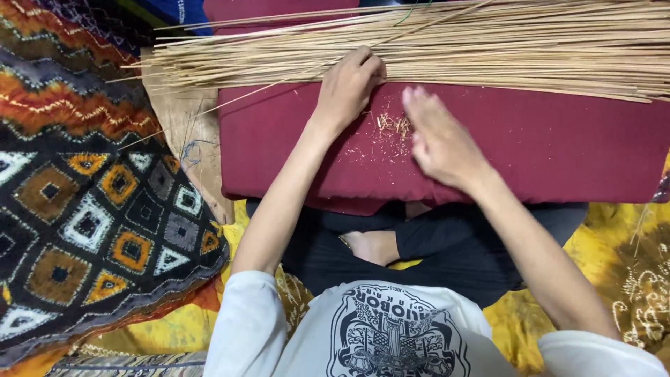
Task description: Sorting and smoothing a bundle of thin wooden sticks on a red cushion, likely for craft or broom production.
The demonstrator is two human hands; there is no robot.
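Note:
A long bundle of thin pale sticks lies across the far side of a dark red cushion on my lap. My left hand rests with curled fingers on the near edge of the sticks. My right hand lies flat and open on the red cloth, blurred, just right of a small pile of pale shavings. It holds nothing.
A wooden board juts out from under the cushion on the left. A patterned black, orange and white fabric covers the left side. Yellow printed cloth lies under my crossed legs.

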